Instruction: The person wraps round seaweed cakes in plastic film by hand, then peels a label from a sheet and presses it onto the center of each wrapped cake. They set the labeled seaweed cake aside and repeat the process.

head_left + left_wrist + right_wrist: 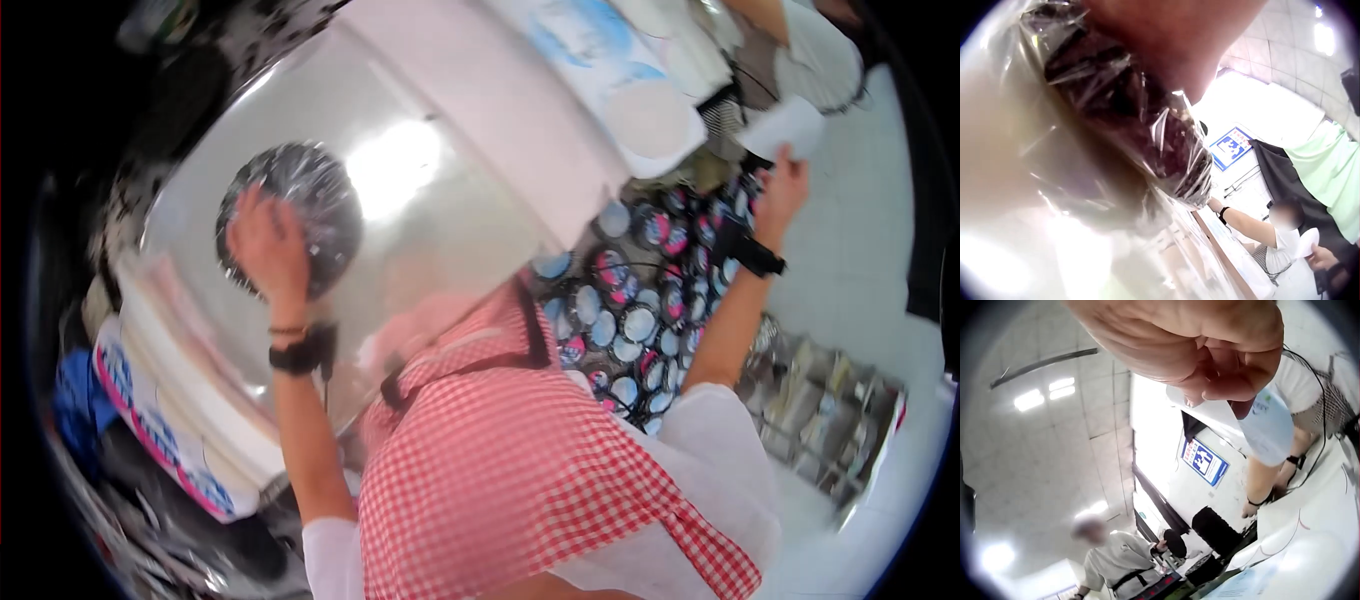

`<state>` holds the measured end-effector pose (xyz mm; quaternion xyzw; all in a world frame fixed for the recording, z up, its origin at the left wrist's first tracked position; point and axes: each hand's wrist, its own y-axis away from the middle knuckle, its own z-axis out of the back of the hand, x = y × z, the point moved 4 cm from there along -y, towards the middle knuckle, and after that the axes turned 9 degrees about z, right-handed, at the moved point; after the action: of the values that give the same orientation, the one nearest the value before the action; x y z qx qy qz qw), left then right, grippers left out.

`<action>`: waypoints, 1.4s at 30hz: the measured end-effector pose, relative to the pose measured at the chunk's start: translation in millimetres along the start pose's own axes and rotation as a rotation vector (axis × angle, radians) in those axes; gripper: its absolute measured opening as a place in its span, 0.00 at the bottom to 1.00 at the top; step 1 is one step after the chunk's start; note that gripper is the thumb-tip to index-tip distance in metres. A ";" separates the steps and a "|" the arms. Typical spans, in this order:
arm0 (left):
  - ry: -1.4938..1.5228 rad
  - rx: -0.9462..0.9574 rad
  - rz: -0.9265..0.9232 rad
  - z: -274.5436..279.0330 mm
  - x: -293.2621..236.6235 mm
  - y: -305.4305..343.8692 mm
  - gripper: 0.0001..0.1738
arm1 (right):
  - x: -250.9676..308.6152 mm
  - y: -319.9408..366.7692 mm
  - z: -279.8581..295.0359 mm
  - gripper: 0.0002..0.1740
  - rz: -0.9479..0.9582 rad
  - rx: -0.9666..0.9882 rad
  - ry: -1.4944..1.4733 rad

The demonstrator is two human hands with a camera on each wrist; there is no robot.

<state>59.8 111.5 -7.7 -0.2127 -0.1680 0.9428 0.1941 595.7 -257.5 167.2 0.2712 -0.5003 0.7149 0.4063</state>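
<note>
A dark round disc wrapped in clear, crinkled plastic [325,205] lies on a shiny metal tabletop [470,170]. My left hand [270,245] rests on top of this disc, towards its left side. In the left wrist view the wrapped disc [1147,134] appears close up beneath the hand, its dark contents blurred behind glossy film. Held out to the right, my right hand [782,195] pinches a white paper label [785,128] between thumb and fingers. Faint bluish print shows on the label [1269,428] in the right wrist view.
Many wrapped round packs with pale labels [640,322] fill the area below the table's right edge. A divided tray [825,410] stands at lower right. Printed white sheets [655,115] lie beyond the table. Another person's arm [1250,226] is nearby.
</note>
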 end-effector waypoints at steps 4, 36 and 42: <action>0.055 -0.010 0.020 0.4 -1.0 1.2 0.17 | 9.7 26.7 -30.1 0.13 -0.086 0.075 -0.269; -0.029 0.033 -0.032 10.4 -7.4 1.4 0.15 | 41.1 137.7 -93.8 0.18 0.265 -0.077 0.100; 0.005 0.030 -0.064 20.2 -21.7 0.1 0.15 | 46.7 127.3 -86.1 0.21 0.239 -0.315 -0.173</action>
<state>68.4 97.2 16.8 -0.2065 -0.1602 0.9380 0.2278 464.5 -184.0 110.9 0.2035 -0.6675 0.6449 0.3116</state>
